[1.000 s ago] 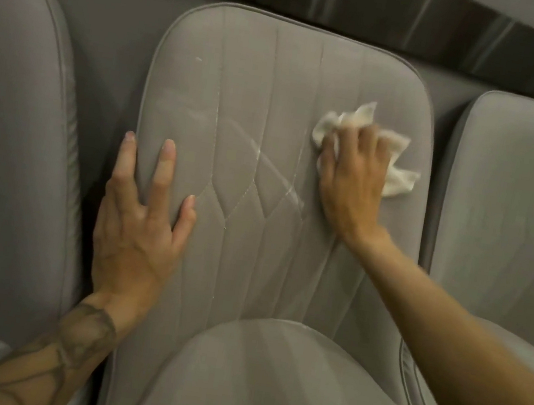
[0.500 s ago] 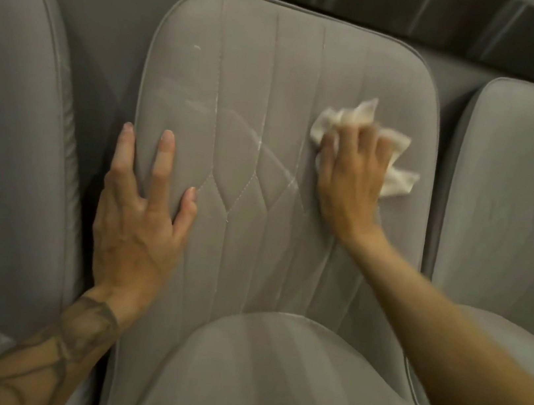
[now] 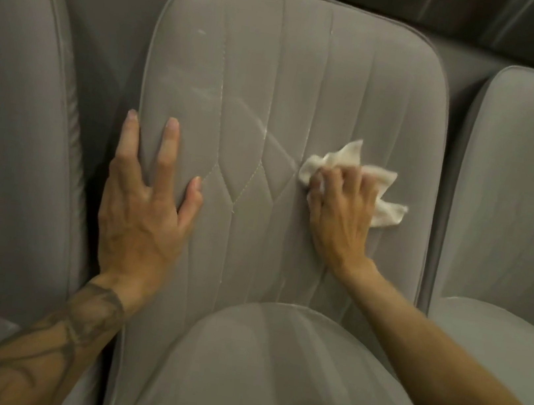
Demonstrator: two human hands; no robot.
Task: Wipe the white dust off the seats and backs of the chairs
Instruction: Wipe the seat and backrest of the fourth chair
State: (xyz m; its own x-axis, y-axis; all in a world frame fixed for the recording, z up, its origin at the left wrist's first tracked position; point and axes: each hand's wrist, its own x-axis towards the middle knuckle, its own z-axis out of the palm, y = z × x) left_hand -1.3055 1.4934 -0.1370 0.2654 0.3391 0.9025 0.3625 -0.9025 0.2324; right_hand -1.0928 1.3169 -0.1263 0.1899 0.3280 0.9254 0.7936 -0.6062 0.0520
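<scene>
**Right hand** (image 3: 340, 213): fingers (image 3: 338, 181) curled down over a crumpled white cloth (image 3: 346, 158), gripping it and pressing it flat against the chair back. The cloth sticks out above the fingertips and to the right of the knuckles; the part under the palm is hidden.

**Left hand** (image 3: 143, 211): fingers (image 3: 166, 149) straight and spread, holding nothing. The palm lies flat on the left edge of the same back, thumb pointing inward, and the outermost visible finger runs along the piped rim.

**Middle chair back** (image 3: 279, 65): grey upholstery with stitched vertical seams that meet in a diamond pattern. The cloth lies on its right half, just right of the diamond.

**White dust** (image 3: 262, 129): a diagonal streak running from the centre of the back down to the cloth's left edge, with a fainter smear (image 3: 205, 92) above the left hand.

**Seat cushion** (image 3: 267, 376): grey, below both hands.

**Left chair** (image 3: 14, 95): just beside the middle chair, with a pale streak low on its back.

**Right chair** (image 3: 520, 188): just beside the middle chair, grey.

**Left forearm** (image 3: 58, 337): tattooed.
</scene>
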